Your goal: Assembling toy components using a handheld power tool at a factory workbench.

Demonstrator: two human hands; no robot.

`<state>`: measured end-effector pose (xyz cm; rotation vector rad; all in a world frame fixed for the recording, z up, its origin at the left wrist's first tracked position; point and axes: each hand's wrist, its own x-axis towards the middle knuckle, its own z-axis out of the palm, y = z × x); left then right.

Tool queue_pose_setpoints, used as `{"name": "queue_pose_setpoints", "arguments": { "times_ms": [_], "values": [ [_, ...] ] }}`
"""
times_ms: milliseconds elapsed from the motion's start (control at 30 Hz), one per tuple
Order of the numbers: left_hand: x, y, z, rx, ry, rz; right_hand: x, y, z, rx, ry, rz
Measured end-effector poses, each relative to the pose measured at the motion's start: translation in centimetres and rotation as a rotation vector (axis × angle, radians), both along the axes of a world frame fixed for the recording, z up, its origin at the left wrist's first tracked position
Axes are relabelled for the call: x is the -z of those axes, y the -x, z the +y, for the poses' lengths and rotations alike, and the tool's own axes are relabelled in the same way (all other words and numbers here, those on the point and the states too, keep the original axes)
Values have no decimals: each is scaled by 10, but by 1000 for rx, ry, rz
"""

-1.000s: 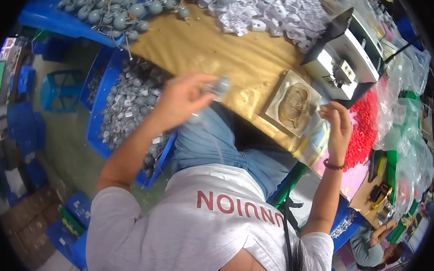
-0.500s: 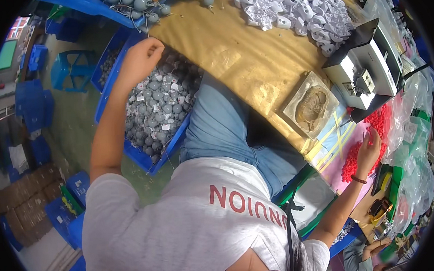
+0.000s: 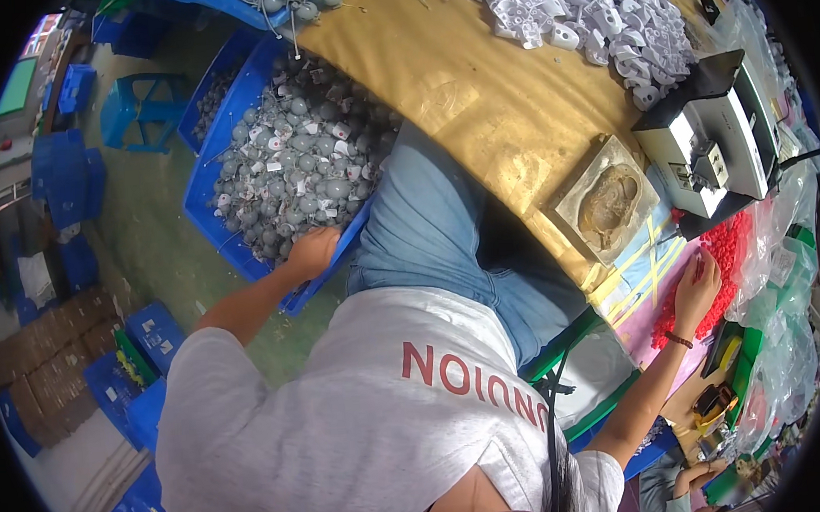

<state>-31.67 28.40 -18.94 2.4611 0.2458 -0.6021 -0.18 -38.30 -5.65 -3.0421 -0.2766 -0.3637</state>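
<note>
My left hand (image 3: 314, 253) is at the near rim of a blue bin (image 3: 204, 188), its fingers curled closed; whatever they hold, if anything, is hidden. Grey ball-shaped parts (image 3: 308, 164), some with small white tags, heap up in that bin. Over on the right, my right hand (image 3: 698, 289) rests at the edge of a pile of small red pieces (image 3: 730, 248) on a pink sheet. Its fingers are bent together, and what lies between them is too small to make out.
A metal mould block (image 3: 604, 199) sits on the gold-covered table (image 3: 438, 78) near its front edge. Beside it stands a white and black device (image 3: 705, 143). White plastic parts (image 3: 592, 15) lie behind. Another blue bin (image 3: 221, 4) of grey balls is at the far left.
My left hand has come down from the far end of the bin to its near rim, uncovering more grey balls. My right hand stays at the red pile, its fingers drawn closer together.
</note>
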Motion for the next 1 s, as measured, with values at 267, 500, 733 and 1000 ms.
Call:
{"name": "queue_pose_setpoints", "arguments": {
  "times_ms": [267, 500, 733, 1000],
  "values": [
    [-36, -75, 8, -25, -271, -578, 0, -6, -15, -58, -96, 10],
    [3, -10, 16, 353, -393, -314, 4, -4, -19, -87, -44, 24],
    [-15, -48, 36, 214, -330, -328, -4, -1, -11, -114, -60, 18],
    [38, -117, 75, -295, -566, -175, -23, 21, -23, -54, -39, 33]
  ]
}}
